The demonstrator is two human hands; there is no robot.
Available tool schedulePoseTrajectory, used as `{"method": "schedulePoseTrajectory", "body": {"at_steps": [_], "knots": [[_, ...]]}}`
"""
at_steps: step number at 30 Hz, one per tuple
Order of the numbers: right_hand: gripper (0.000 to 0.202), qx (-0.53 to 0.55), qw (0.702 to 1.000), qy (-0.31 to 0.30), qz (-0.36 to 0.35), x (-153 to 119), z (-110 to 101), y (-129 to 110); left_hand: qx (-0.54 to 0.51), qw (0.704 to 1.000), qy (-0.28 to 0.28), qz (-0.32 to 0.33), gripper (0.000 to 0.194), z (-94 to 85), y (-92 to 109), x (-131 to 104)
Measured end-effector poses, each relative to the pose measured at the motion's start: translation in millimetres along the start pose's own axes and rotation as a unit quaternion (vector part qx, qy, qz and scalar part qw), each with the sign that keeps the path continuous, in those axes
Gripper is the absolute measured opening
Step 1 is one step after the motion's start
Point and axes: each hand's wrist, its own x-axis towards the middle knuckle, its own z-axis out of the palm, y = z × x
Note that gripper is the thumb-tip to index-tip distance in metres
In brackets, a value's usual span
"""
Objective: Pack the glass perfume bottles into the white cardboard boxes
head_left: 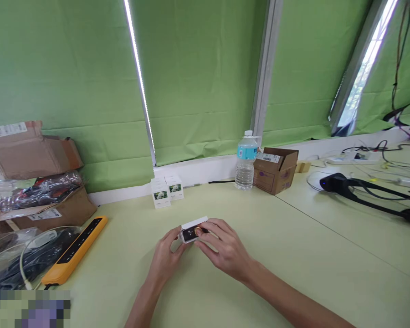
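Above the middle of the table, a small white carton [194,222] has its top flap raised and shows a dark inside. My left hand [166,255] is closed around the carton's left end, thumb and fingers on its sides. At the opening on the right, the fingers of my right hand [225,246] pinch a small, shiny gold-coloured item [198,231]. Its exact kind is too small to tell, and my fingers hide the carton's right end. Behind my hands stand several white cartons [161,196] with a white flower printed on them.
A water bottle [245,166] and an open cardboard box [273,175] stand at the back. On the left lie an orange power strip [77,250], bagged cables [37,255] and stacked cardboard boxes [34,152]. A black headset [365,196] and loose wires lie on the right.
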Motion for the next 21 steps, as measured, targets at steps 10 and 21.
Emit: {"method": "schedulePoseTrajectory", "body": {"at_steps": [10,21], "knots": [[0.026,-0.018,0.994,-0.094,0.051,1,4,-10,-0.003,1.000,-0.013,0.001,0.040,1.0,-2,-1],[0.043,0.122,0.986,-0.029,0.112,-1,-7,-6,-0.080,0.994,0.051,-0.060,0.050,-3.0,6,0]]}}
